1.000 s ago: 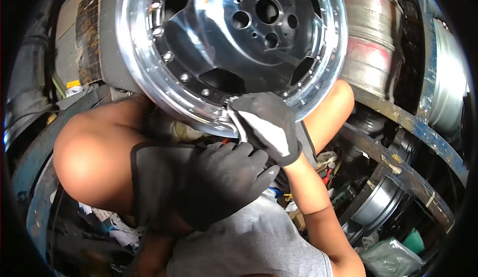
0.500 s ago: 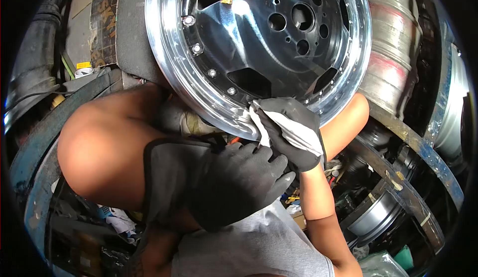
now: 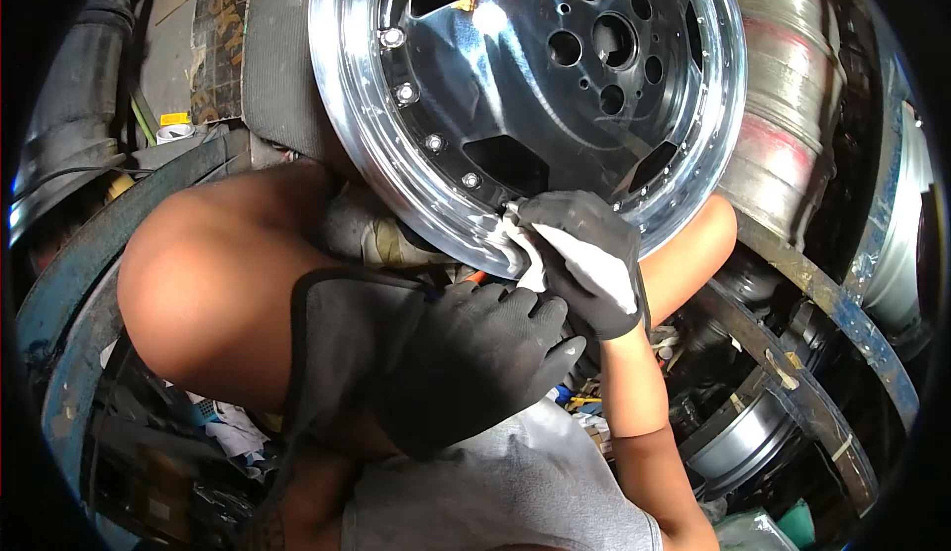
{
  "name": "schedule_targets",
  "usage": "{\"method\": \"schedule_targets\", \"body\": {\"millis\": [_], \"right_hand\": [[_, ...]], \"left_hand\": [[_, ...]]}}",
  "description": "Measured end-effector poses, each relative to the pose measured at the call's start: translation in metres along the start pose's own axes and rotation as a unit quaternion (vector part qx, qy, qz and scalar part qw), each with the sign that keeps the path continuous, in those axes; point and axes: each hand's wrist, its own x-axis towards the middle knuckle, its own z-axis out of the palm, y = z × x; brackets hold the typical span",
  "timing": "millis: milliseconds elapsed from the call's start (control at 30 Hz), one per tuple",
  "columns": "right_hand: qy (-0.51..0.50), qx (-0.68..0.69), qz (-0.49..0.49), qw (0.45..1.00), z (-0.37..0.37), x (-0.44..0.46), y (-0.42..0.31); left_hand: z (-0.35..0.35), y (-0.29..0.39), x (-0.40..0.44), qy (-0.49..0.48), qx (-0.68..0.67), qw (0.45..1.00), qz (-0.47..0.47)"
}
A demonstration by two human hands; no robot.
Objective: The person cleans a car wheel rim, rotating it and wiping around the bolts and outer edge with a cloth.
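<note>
A polished wheel rim (image 3: pixel 362 120) with a dark glossy centre and bolts around its inner edge is tilted in front of me. My right hand (image 3: pixel 584 254), in a black glove, is closed on a white cloth (image 3: pixel 589 264). It presses a bunched part of that cloth against the rim's lower lip. My left hand (image 3: pixel 480 363), also gloved in black, is over my lap just below, back upward. Its fingers are loosely bent and slightly apart, near the cloth's hanging end; I see nothing held in it, though its palm is hidden.
Ribbed metal barrel shapes (image 3: pixel 788 105) stand at the right beside a worn blue metal frame (image 3: pixel 842 303). Another silver rim (image 3: pixel 748 437) lies lower right. A grey padded block (image 3: pixel 282 56) is left of the wheel. My bare knee (image 3: pixel 188 303) is at left.
The wheel appears shifted slightly right and down in view, along with the background. The cloth at my right fingertips is more bunched on the rim lip. My left hand has hardly moved.
</note>
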Motion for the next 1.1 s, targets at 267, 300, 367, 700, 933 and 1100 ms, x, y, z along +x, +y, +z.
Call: {"method": "schedule_targets", "body": {"millis": [267,300,367,700,933,1100], "right_hand": [[0.126,0.042,0.038,0.99,0.01,-0.021,0.017],[0.186,0.174,0.127,0.959,0.012,-0.026,0.014],[0.228,0.272,0.212,0.911,0.014,-0.03,0.017],[0.184,0.095,-0.014,0.978,0.018,-0.012,0.019],[0.193,0.379,0.088,0.901,0.013,-0.011,0.018],[0.232,0.341,0.013,0.911,0.022,-0.012,0.028]], "left_hand": [[-0.018,-0.001,-0.004,0.034,0.12,0.992,0.028],[-0.02,0.0,-0.006,0.04,0.144,0.989,0.02],[-0.019,0.008,-0.002,0.054,0.197,0.979,-0.006],[0.027,0.017,-0.005,0.147,0.358,0.921,-0.046],[0.053,0.019,0.013,0.082,0.416,0.899,-0.111],[0.052,0.016,0.01,0.082,0.433,0.892,-0.095]]}}
